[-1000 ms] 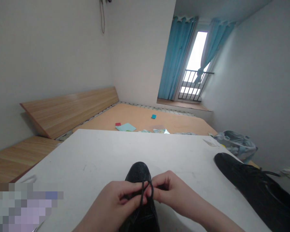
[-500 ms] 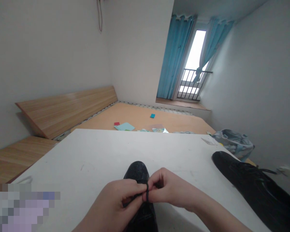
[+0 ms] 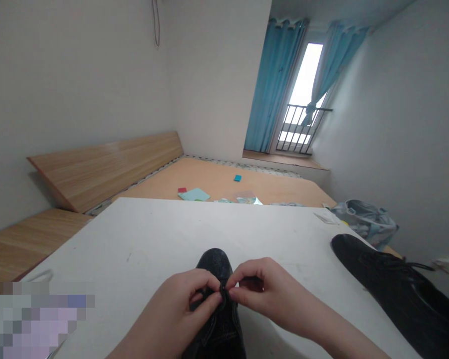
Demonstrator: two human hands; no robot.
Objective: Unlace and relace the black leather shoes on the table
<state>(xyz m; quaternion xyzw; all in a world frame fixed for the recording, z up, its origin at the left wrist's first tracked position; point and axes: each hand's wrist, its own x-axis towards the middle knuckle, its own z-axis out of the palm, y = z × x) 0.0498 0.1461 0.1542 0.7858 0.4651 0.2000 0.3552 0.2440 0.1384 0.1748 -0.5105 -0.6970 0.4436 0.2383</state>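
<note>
A black lace-up shoe (image 3: pixel 216 263) stands on the white table in front of me, toe pointing away. My left hand (image 3: pixel 187 305) is over its left side, thumb and fingertips pinched at the black shoelace (image 3: pixel 223 288) near the lowest eyelets. From the right, my right hand (image 3: pixel 260 285) pinches the lace at the same spot, its fingertips just apart from the left ones. Part of the lace is hidden by my fingers. The shoe's heel end runs out of view at the bottom.
Another black laced shoe (image 3: pixel 389 284) lies at the table's right side. Behind it is a grey-blue bag (image 3: pixel 370 222). The white table (image 3: pixel 153 234) meets an orange bed surface (image 3: pixel 217 172) holding papers and small cards. A pixelated patch covers the lower left corner.
The dark loop of lace stretched across my fingertips now lies down at the shoe. My right hand has shifted slightly right, and the fingertips have moved a little apart.
</note>
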